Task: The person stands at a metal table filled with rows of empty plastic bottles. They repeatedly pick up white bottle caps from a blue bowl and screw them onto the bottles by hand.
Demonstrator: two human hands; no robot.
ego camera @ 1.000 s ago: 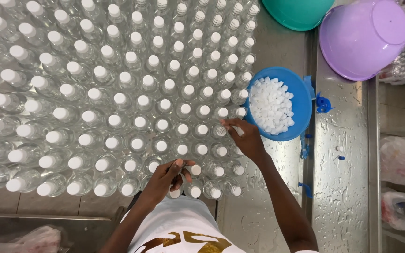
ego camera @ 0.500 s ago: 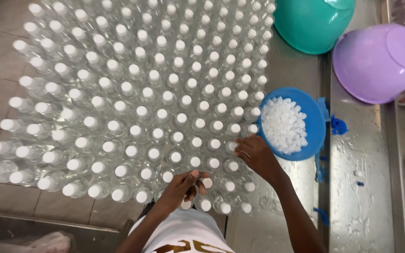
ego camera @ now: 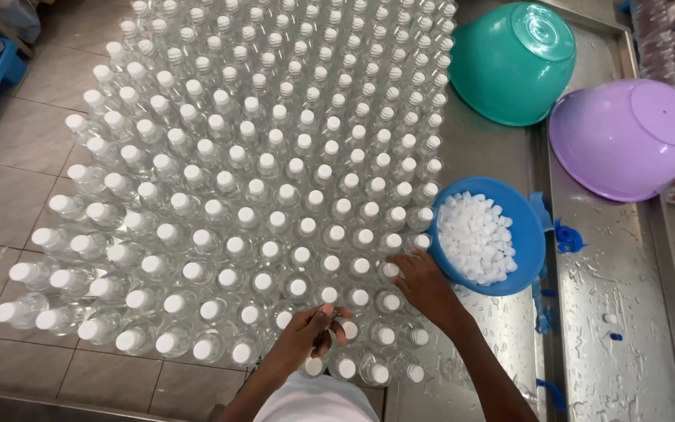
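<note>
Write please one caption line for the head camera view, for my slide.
Two hands, left hand and right hand, rest on white-capped clear bottles beside a blue bowl of white caps.

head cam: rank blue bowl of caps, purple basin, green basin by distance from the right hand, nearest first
1. Blue bowl of caps: just right of the right hand, rim almost at the fingers.
2. Purple basin: upturned, up and to the right on the wet metal table.
3. Green basin: upturned, top of frame, slightly farther.

a small bottling workshop here: rows of clear capped bottles [ego camera: 275,187] crowd a tiled floor [ego camera: 9,195], a wet steel table [ego camera: 611,297] runs along the right edge, a blue bowl of white caps [ego camera: 482,234] waits at its corner
</note>
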